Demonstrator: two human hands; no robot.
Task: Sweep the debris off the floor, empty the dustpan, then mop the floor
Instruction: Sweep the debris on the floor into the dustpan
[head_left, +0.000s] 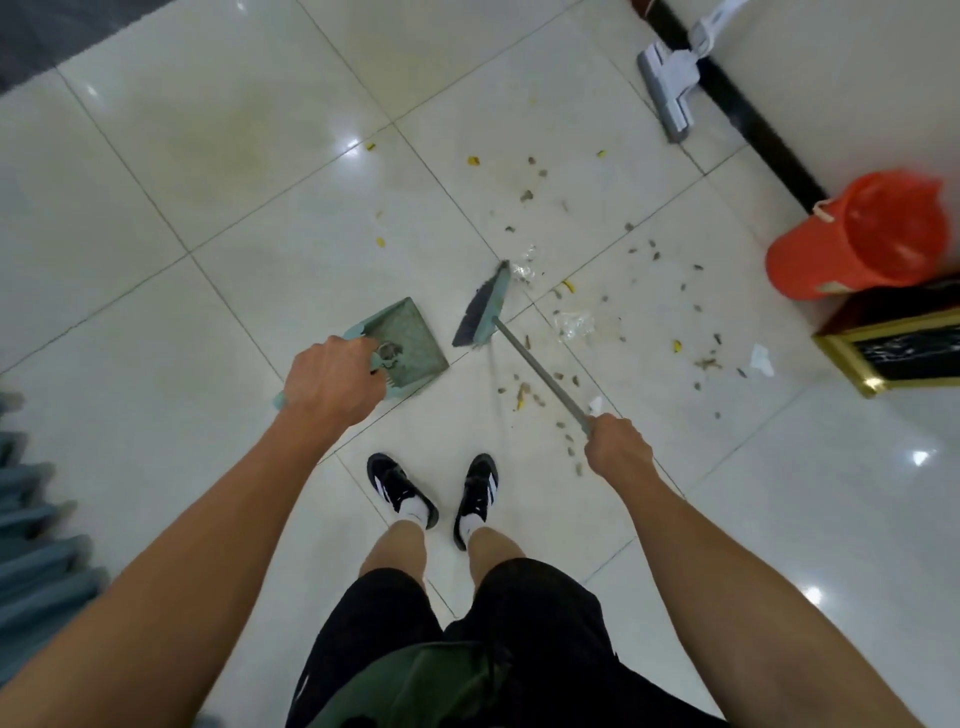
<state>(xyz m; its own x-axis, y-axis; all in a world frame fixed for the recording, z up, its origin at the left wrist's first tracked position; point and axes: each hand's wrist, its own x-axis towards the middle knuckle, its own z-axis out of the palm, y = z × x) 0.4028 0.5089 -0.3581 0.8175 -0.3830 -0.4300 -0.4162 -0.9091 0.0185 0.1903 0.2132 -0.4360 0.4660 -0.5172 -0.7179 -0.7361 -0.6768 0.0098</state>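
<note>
A person stands on a shiny white tiled floor (218, 218) and looks down at both hands. The left hand (332, 382) is curled around the handle of a pale green plastic dustpan (410, 338). The dustpan sits low over the floor, just in front of the left shoe, with its open edge facing the broom. A small grey clump lies in the pan near the handle; it may be dust, but the view is too blurry to be sure.

The right hand (618, 449) grips the thin grey metal pole of a green broom with dark bristles (483, 306). The broom head is tilted, just beside the dustpan and not touching it. The two hands are well apart, each holding its own tool.

Small brown and yellow bits of debris (649, 291) are spread over the tiles to the right of the broom, along with some scraps of clear plastic wrap (574, 325) and a crumpled white paper scrap (761, 359). More bits lie under the pole, near the right hand.

An orange plastic bucket with an orange bag inside (862, 234) stands by the wall on the right. A flat grey and white mop (667, 91) leans near the black baseboard at the top. A gold-framed dark cabinet corner (893, 343) is next to the bucket. The person wears black shoes with white stripes (400, 491).
</note>
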